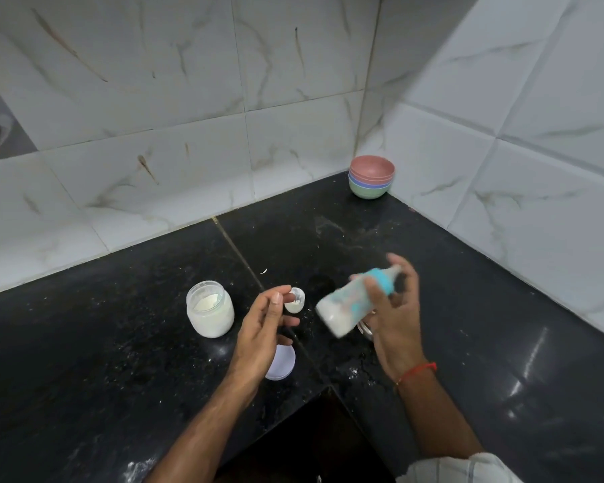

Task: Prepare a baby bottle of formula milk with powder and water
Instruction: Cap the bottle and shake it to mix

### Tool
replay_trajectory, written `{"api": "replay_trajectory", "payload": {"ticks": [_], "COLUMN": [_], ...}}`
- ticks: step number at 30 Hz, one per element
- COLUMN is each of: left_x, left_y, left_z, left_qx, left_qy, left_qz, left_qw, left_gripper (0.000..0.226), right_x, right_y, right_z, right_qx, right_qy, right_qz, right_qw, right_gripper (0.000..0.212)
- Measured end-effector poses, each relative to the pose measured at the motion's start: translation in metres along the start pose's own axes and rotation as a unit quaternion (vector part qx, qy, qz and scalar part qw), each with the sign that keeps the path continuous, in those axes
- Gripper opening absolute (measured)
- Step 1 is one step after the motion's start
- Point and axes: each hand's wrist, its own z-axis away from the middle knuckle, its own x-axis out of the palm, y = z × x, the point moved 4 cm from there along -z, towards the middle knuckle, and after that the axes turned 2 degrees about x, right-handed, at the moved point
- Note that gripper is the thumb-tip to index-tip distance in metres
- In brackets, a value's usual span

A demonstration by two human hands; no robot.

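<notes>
bottle [353,301], blurred, tilted with teat toward 2 o'clock, gripped in right hand [394,308] above counter [119,343]; left hand [265,325] spread, empty, jar [210,308] at its 9 o'clock.

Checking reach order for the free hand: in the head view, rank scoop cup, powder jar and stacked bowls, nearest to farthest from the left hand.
1. Scoop cup: just beyond the left hand's fingertips, toward the wall.
2. Powder jar: open, on the counter, off to that hand's left.
3. Stacked bowls: far back in the tiled corner.
</notes>
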Motion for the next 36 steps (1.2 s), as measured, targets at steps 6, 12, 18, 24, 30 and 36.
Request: {"api": "replay_trajectory", "payload": {"ticks": [6,12,18,24,30,36], "left_x": [0.0,0.002,0.003,0.008,0.01,0.01], "left_y": [-0.002,-0.002,-0.001,0.002,-0.001,0.001], "left_z": [0.001,0.001,0.001,-0.002,-0.001,-0.001], "left_qx": [0.002,0.006,0.004,0.012,0.007,0.013], "left_qy": [0.002,-0.006,-0.008,-0.012,-0.011,-0.009], "left_qz": [0.0,0.001,-0.002,0.001,0.008,0.017], "left_qw": [1.0,1.0,1.0,1.0,1.0,1.0], "left_gripper": [0.028,0.027,0.029,0.027,0.027,0.026], "right_x": [-0.011,-0.005,-0.004,-0.005,-0.001,-0.009], "right_y": [-0.006,-0.007,-0.009,-0.024,-0.007,-0.024], "right_z": [-0.013,-0.006,-0.006,-0.007,-0.005,-0.013], "right_qx": [-0.03,-0.007,-0.011,-0.041,-0.003,-0.043], "right_qy": [0.127,0.015,0.053,0.025,-0.012,0.088], "right_qz": [-0.128,-0.103,-0.032,-0.103,-0.057,-0.2], "right_qw": [0.983,0.995,0.998,0.994,0.998,0.975], "right_gripper": [0.047,0.049,0.048,0.059,0.063,0.056]}}
